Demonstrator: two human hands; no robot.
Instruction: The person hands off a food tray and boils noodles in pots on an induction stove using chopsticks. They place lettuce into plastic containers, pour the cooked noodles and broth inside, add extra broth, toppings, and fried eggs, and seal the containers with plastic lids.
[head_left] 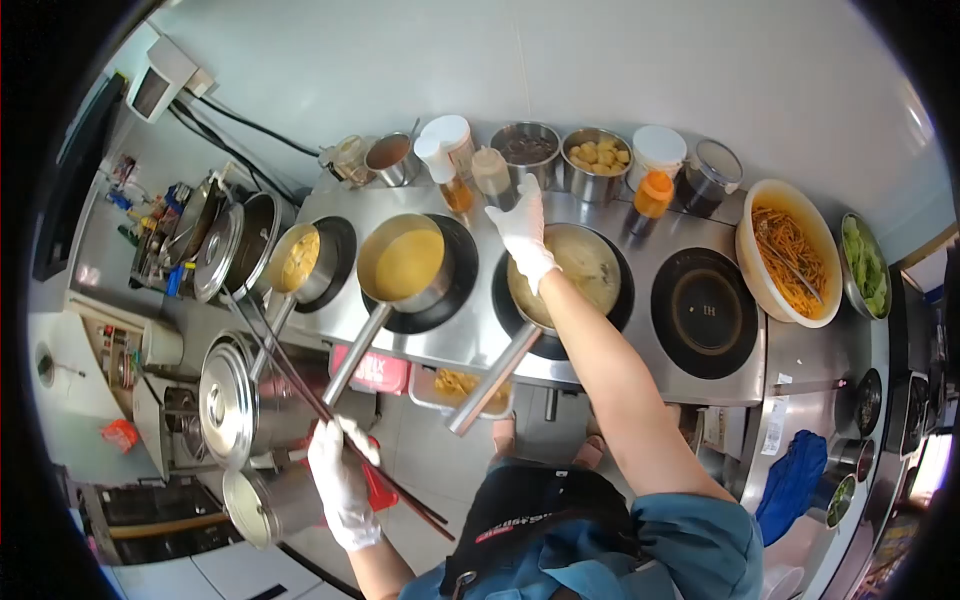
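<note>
In the head view, the left hand (342,485), in a white glove, is low in front of the person's body, on the left side. Its fingers (330,440) are closed around a pair of long dark chopsticks (290,372). The chopsticks lie slanting: one end goes up to the left, towards the lidded pots, and the other end goes down to the right, past the hand.

The right hand (522,228), also gloved, is stretched forward above the far left part of the third pan (590,260), which has pale liquid inside. Its fingers (531,188) are open, with the thumb apart, and I see nothing between them. They are near the squeeze bottle (491,172) and the steel pot with dark content (527,157). If they touch one of these, I cannot tell.

The third pan sits on a round black plate of the steel bench (645,305), and its handle (495,380) points to the person. To the left of it are the pan with yellow liquid (402,262) and the smaller pan with yellow pieces (300,262). To the right is a bare black plate (705,312), and then a large bowl (752,275) with orange strips. Beside this bowl is a metal bowl (852,292) with green leaves.
</note>
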